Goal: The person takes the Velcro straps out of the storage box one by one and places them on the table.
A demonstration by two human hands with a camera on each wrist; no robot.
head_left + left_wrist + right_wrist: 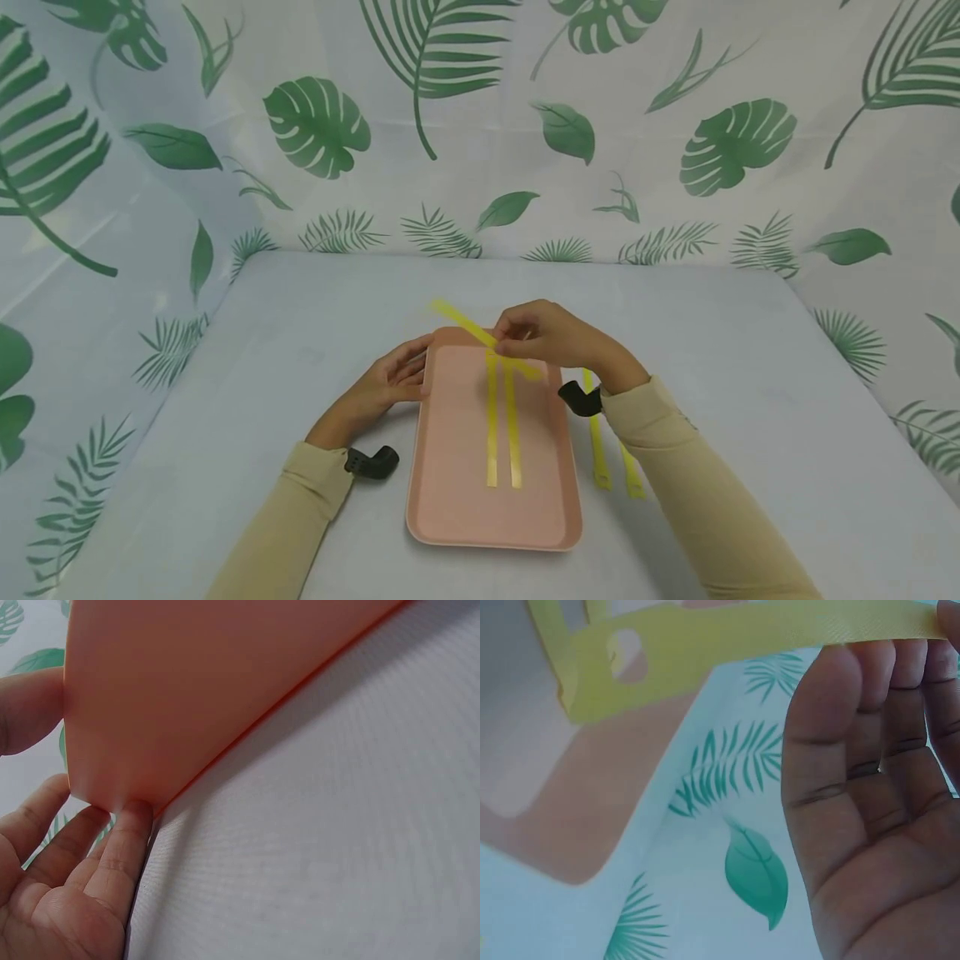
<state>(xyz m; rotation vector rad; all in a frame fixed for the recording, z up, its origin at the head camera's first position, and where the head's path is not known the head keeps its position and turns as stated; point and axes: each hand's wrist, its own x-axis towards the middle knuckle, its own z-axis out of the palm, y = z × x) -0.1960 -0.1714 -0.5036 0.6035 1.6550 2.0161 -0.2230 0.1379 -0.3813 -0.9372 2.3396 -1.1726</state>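
My right hand (558, 337) pinches a yellow slotted strap (463, 322) over the far end of a pink tray (453, 467). In the right wrist view, the strap's wide end with its oval slot (660, 660) hangs out beyond the fingertips, above the tray. Two more yellow straps (492, 429) lie lengthwise inside the tray, side by side. My left hand (382, 387) touches the tray's far left side. The left wrist view shows its fingers (124, 855) fairly straight against the tray's outer wall (187, 690), the thumb at the rim.
Right of the tray, yellow straps (597, 446) lie on the white tabletop (300, 308), partly hidden by my right forearm. A leaf-printed cloth (465, 183) rises behind the table and at both sides. Black wrist cameras (372, 462) sit on both cuffs.
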